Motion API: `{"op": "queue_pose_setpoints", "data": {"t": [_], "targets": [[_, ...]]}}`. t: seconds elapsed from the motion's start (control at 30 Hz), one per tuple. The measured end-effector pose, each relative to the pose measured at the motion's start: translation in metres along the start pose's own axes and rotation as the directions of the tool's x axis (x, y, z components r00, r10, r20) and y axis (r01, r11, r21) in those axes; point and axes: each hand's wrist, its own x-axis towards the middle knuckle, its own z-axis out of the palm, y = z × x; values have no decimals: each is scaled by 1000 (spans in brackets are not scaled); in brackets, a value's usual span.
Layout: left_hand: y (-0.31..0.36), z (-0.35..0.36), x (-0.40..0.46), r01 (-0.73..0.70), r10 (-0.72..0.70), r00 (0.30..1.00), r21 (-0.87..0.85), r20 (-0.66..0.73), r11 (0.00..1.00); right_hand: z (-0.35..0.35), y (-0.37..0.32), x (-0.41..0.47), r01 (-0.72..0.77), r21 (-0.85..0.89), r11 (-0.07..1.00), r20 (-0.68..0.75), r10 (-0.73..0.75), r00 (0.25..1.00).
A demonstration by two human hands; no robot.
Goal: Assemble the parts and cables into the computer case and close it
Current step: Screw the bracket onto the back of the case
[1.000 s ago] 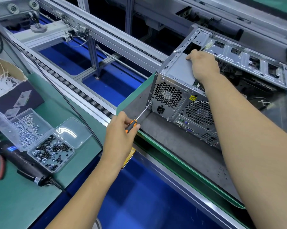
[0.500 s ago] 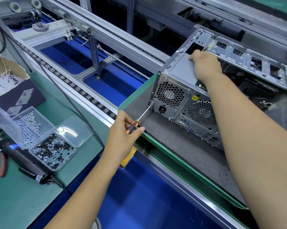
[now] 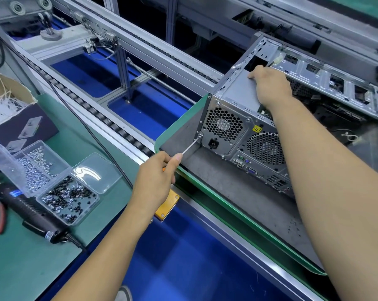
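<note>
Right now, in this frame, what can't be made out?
Head view only:
- Orange-handled screwdriver: handle hidden inside the left hand.
- Screw at its tip: too small to tell whether seated.
- Right hand: fingertips hidden behind the grey metal computer case.
- Case's right end: cut off by the frame edge.
</note>
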Motion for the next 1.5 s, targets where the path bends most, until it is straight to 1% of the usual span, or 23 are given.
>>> {"op": "queue_pose_setpoints", "data": {"t": [0.1, 0.4, 0.6, 0.73, 0.87, 0.93, 1.03, 1.1, 1.17, 1.3, 1.4, 1.5], "targets": [[0, -2, 3, 32, -28, 998, -76, 49, 997, 0, 0, -1, 0, 4, 1000, 0, 0, 1000], [3, 6, -6, 76, -62, 994, -173, 86, 982, -1, -1, 0, -1, -14, 1000, -1, 1, 1000], [7, 4, -6, 31, -14, 996, -196, 89, 980, 0, 0, 0, -8, -10, 1000, -5, 8, 1000], [3, 9, -12, -127, 129, 991, -48, 46, 991, 0, 0, 0, -12, -11, 1000, -5, 12, 1000], [3, 12, -11, -210, 212, 974, 31, -78, 977, 0, 0, 0, -3, -7, 1000, -4, 3, 1000], [1, 14, -10, -201, 204, 972, 39, -114, 979, 0, 1, 0, 1, -2, 1000, -5, -1, 1000], [-3, 16, -13, -205, 219, 969, 119, -116, 972, 0, 1, 0, 7, 2, 1000, 5, -7, 1000], [-4, 17, -14, -200, 208, 972, 83, -109, 976, 0, 2, 1, 11, 1, 1000, 11, -11, 1000], [-3, 17, -16, -153, 157, 980, 46, -118, 987, 0, 2, 1, 24, -19, 1000, 22, -23, 999], [-3, 18, -17, -78, 95, 984, 112, -152, 991, -1, 2, 2, 20, -23, 1000, 22, -19, 1000], [-2, 16, -16, -78, 97, 983, 121, -156, 990, -1, 3, 4, 37, -58, 998, 34, -35, 999], [-2, 14, -14, -91, 99, 987, 66, -130, 994, 0, 3, 5, 40, -75, 996, 33, -37, 999]]}}
